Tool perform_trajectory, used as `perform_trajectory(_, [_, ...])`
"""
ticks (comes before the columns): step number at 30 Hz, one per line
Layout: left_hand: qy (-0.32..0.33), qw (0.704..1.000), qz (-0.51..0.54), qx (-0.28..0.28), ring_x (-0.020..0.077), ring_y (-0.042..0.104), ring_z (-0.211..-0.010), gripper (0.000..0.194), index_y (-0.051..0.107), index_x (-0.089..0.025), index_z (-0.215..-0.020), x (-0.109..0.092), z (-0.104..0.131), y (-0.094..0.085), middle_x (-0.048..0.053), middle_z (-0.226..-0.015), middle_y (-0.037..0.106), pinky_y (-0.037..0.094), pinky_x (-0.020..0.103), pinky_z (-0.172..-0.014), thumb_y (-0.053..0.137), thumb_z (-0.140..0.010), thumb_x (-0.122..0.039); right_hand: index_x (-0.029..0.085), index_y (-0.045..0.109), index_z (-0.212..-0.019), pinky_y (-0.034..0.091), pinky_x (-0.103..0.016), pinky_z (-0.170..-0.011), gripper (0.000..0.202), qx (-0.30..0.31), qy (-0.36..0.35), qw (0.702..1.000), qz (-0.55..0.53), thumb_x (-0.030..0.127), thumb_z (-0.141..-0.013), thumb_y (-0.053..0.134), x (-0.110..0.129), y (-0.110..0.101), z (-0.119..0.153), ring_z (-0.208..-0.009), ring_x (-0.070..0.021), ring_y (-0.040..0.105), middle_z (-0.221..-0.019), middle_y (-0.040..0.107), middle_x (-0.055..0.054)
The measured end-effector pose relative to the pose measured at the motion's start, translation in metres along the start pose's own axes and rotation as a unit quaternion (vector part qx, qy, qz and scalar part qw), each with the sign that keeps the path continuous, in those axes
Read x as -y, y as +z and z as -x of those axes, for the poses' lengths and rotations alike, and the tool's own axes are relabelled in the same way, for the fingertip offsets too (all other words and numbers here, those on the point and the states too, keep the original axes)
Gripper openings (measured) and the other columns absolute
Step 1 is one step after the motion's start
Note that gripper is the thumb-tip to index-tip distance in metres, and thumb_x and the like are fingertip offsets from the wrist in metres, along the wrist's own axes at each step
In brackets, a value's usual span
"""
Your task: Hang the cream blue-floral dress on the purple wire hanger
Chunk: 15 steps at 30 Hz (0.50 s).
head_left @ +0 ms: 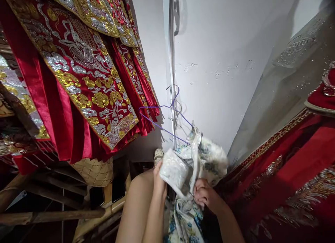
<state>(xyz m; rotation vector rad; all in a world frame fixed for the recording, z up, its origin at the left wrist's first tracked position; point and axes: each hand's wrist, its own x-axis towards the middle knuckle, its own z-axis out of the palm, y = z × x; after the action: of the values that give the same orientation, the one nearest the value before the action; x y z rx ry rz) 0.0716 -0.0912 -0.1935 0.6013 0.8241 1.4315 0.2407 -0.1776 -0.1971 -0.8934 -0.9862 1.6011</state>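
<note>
Head view: my left hand (158, 178) is at the left edge of a white cloth garment with blue and olive-green floral print (187, 218), against its pale, padded-looking part. The fingers go behind the fabric, so I can't tell how far they're closed. My right hand (202, 193) is to the right of it and slightly nearer; fingers curled in tight, pinching a gathered bit of the garment around its middle. Garment is in front of me, between both hands, bunched at the far end, printed part hanging down on the near side. Its far right portion is blurred.

Thin purple wire-type hanger (162, 126) is just beyond, tilted, hook up by a narrow white vertical strip (172, 61) on the white wall (214, 44). Hanger's right end goes in behind the garment; can't tell how they join. My bare left leg (134, 204) is beside my left forearm.

Left side: red satin robe with gold and silver sequin embroidery (104, 96) hanging, brown bamboo-like pole frame (65, 217) below. Right side: grey translucent sheet (261, 107), far; dark red cloth with gold trim (295, 176), nearer.
</note>
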Motion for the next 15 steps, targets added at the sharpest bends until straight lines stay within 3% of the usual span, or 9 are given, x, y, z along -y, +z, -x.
perform_trajectory(2, [0.008, 0.998, -0.045, 0.041, 0.0190, 0.068, -0.078, 0.036, 0.068, -0.015, -0.084, -0.008, 0.012, 0.005, 0.004, -0.080, 0.069, 0.053, 0.026, -0.072, 0.083, -0.069, -0.044, 0.021, 0.066, -0.065, 0.028, -0.027, -0.047, 0.025, 0.065, 0.020, 0.995, 0.069, 0.040, -0.080, 0.066, 0.006, -0.005, 0.003, -0.040, -0.0094, 0.030, -0.045, 0.046, 0.003])
perform_trajectory(4, [0.045, 0.989, -0.095, 0.107, 0.0189, 0.065, -0.081, 0.037, 0.066, -0.016, -0.082, -0.021, 0.026, 0.015, 0.007, -0.087, 0.069, 0.052, 0.027, -0.075, 0.074, -0.079, -0.052, 0.020, 0.073, -0.075, 0.034, -0.028, -0.050, 0.042, 0.052, 0.003, 0.995, 0.090, 0.059, -0.085, 0.061, 0.013, -0.006, -0.003, -0.044, -0.0129, 0.041, -0.050, 0.054, -0.001])
perform_trajectory(6, [0.102, 0.966, -0.155, 0.182, 0.0212, 0.064, -0.089, 0.037, 0.066, -0.016, -0.081, -0.035, 0.043, 0.027, 0.010, -0.097, 0.068, 0.052, 0.031, -0.082, 0.066, -0.087, -0.052, 0.021, 0.073, -0.080, 0.041, -0.031, -0.052, 0.059, -0.020, -0.021, 0.998, 0.059, 0.079, -0.074, 0.063, 0.019, -0.004, -0.012, -0.051, -0.0173, 0.051, -0.059, 0.062, -0.004])
perform_trajectory(8, [0.149, 0.930, -0.226, 0.248, 0.0251, 0.063, -0.102, 0.033, 0.068, -0.016, -0.079, -0.043, 0.061, 0.038, 0.012, -0.105, 0.066, 0.050, 0.035, -0.093, 0.063, -0.091, -0.047, 0.021, 0.073, -0.080, 0.048, -0.034, -0.057, 0.070, -0.062, -0.025, 0.997, 0.022, 0.088, -0.063, 0.063, 0.023, 0.001, -0.018, -0.061, -0.0225, 0.060, -0.067, 0.065, -0.007])
perform_trajectory(12, [0.195, 0.855, -0.343, 0.337, 0.0259, 0.060, -0.115, 0.020, 0.074, -0.022, -0.097, -0.048, 0.086, 0.050, 0.011, -0.111, 0.064, 0.045, 0.038, -0.104, 0.059, -0.096, -0.034, 0.021, 0.073, -0.085, 0.053, -0.038, -0.068, 0.070, -0.061, 0.000, 0.997, -0.057, 0.087, -0.074, 0.054, 0.027, 0.015, -0.010, -0.075, -0.0272, 0.067, -0.071, 0.067, -0.008])
perform_trajectory(15, [0.225, 0.853, -0.357, 0.307, 0.0259, 0.054, -0.127, 0.030, 0.063, -0.026, -0.125, -0.055, 0.086, 0.046, 0.013, -0.131, 0.059, 0.042, 0.040, -0.109, 0.055, -0.098, -0.035, 0.020, 0.073, -0.083, 0.054, -0.036, -0.065, 0.061, -0.050, -0.014, 0.998, -0.042, 0.079, -0.070, 0.068, 0.035, 0.024, -0.002, -0.070, -0.0254, 0.066, -0.070, 0.067, -0.007])
